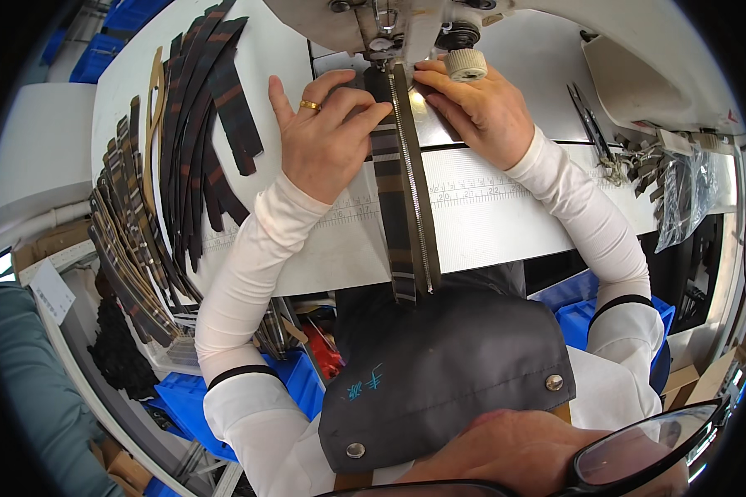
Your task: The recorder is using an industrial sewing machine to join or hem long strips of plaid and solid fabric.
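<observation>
A long zipper (409, 157) with silver teeth and dark tape runs toward me from under the sewing machine's needle area (385, 51). Along its left side lies a striped fabric strip (387, 170), dark with brown and grey bands. My left hand (327, 137), a gold ring on one finger, has its thumb and a fingertip pinched at the strip's left edge; the little finger sticks out. On the zipper's right, my right hand (489, 116) lies with fingers stretched out, their tips at the tape beside the presser foot. The lower ends hang over the table's front edge.
Several dark striped strips (199, 116) and brown striped strips (128, 215) lie on the left of the white table (481, 224). Tweezers or snips (588, 120) and a clear plastic bag (688, 195) are at right. Blue bins (195, 406) stand below. The machine's knob (466, 65) overhangs my right hand.
</observation>
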